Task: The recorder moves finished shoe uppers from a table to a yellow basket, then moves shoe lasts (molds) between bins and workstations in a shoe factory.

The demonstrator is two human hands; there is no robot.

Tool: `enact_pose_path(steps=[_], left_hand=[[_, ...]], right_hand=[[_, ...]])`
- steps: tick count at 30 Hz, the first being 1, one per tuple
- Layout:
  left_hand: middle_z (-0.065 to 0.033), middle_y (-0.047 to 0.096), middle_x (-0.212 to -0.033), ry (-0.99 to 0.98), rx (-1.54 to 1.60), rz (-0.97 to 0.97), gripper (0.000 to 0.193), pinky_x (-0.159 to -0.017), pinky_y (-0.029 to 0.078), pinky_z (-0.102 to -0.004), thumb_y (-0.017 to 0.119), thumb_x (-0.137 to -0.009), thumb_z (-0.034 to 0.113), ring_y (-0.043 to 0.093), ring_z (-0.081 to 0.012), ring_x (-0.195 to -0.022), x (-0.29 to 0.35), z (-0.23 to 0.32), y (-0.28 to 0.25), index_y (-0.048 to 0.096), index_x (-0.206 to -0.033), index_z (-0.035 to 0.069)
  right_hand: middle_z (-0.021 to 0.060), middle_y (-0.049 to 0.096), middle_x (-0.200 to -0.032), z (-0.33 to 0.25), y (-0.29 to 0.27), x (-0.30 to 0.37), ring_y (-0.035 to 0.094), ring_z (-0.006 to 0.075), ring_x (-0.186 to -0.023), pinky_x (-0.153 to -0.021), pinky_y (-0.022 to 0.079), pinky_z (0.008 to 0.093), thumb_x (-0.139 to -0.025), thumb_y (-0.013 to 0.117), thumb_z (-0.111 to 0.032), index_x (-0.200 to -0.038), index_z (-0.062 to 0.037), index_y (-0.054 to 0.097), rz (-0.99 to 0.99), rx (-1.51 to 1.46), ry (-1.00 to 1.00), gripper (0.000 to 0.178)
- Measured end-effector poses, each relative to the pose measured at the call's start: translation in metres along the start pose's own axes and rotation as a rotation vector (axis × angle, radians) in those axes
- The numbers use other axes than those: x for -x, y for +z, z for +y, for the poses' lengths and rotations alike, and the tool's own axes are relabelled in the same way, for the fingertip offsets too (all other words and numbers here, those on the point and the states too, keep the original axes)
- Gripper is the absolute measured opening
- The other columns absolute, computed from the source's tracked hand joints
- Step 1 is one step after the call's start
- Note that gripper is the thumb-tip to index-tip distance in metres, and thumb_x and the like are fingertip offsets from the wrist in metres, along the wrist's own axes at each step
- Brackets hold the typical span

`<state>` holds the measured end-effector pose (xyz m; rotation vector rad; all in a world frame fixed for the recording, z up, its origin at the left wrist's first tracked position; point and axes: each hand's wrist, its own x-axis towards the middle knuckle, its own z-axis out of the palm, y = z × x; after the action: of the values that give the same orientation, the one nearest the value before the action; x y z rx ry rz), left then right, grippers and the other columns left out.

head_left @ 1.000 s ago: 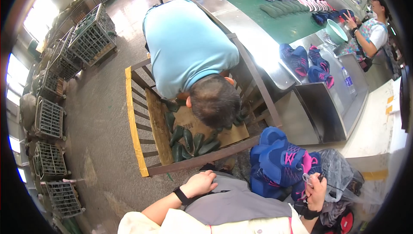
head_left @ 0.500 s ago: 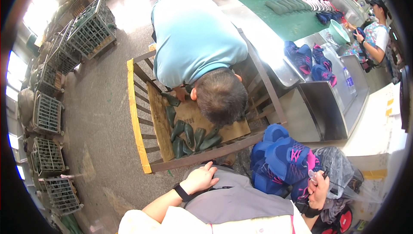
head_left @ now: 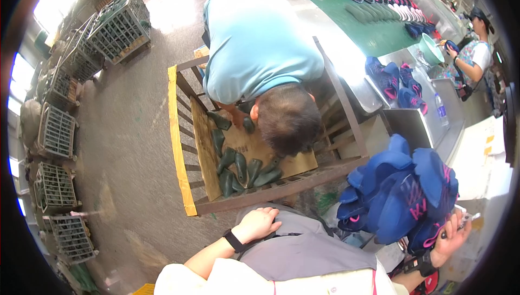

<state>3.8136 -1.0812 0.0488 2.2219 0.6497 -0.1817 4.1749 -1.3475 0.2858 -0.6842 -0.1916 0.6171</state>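
Note:
My left hand [head_left: 260, 223] rests flat against the grey apron [head_left: 303, 246] at my waist, holding nothing. Out at the lower right, my right hand [head_left: 450, 236] is curled at the edge of a bundle of blue shoe uppers [head_left: 392, 195] with pink laces. A small clear piece and something dark show at its fingers; the exact grip is partly hidden. Ahead of me a co-worker in a light blue shirt [head_left: 260, 40] bends into a slatted metal cart [head_left: 281, 184]. Several dark green shoe lasts [head_left: 253, 171] lie on its brown bottom, near the co-worker's hand [head_left: 236, 115].
Yellow tape wraps the cart's left edge [head_left: 179, 138]. Caged trolleys [head_left: 57, 132] line the left side. At right stands a metal-edged workbench [head_left: 336, 51] with uppers, insoles and a green bowl [head_left: 430, 50]. Another person [head_left: 476, 56] works beyond it. A bottle [head_left: 440, 108] stands nearby.
My right hand and the bundle of uppers have moved right, and the bundle sits higher. My left hand stays at my waist. The view has shifted slightly.

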Motion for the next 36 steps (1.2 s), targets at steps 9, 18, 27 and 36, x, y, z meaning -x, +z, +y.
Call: enact_pose_path(steps=[9,18,27,36], left_hand=[[-0.0176,0.059,-0.098,-0.031,0.150,-0.008,0.040,-0.080,0.045,-0.0390,0.051,-0.083,0.034,0.055,-0.0325,-0.093,0.008,-0.015,-0.005,0.053,-0.105,0.001],[-0.0162,0.059,-0.098,-0.021,0.081,-0.025,0.040,-0.080,0.045,-0.0391,0.053,-0.082,0.032,0.055,-0.0319,-0.093,-0.001,-0.025,-0.009,0.052,-0.106,0.000],[-0.0359,0.020,-0.131,-0.177,0.120,-0.025,0.054,-0.074,0.049,-0.0423,0.053,-0.081,0.036,0.059,-0.0412,-0.080,0.011,-0.021,-0.014,0.041,-0.119,0.001],[-0.0389,0.018,-0.130,-0.256,0.065,0.021,0.056,-0.067,0.050,-0.0421,0.054,-0.080,0.037,0.061,-0.0393,-0.073,0.022,-0.020,-0.003,0.040,-0.120,0.000]], right_hand=[[0.0022,0.032,-0.070,-0.002,0.027,-0.004,0.026,0.0070,-0.046,-0.035,0.021,0.0210,-0.090,0.040,-0.011,-0.084,-0.0034,0.037,-0.031,0.249,-0.103,0.010],[0.0020,0.033,-0.068,0.015,0.013,-0.019,0.026,0.0061,-0.044,-0.033,0.020,0.0194,-0.091,0.042,-0.015,-0.083,-0.0039,0.039,0.064,0.283,-0.066,0.014],[0.0008,0.035,-0.064,0.053,0.007,-0.044,0.030,0.0068,-0.043,-0.033,0.024,0.0196,-0.090,0.044,-0.022,-0.072,-0.0060,0.037,0.150,0.289,0.172,0.025],[0.0004,0.037,-0.064,0.069,0.002,-0.056,0.031,0.0061,-0.043,-0.032,0.025,0.0173,-0.090,0.046,-0.022,-0.074,-0.0056,0.040,0.114,0.339,0.216,0.024]])
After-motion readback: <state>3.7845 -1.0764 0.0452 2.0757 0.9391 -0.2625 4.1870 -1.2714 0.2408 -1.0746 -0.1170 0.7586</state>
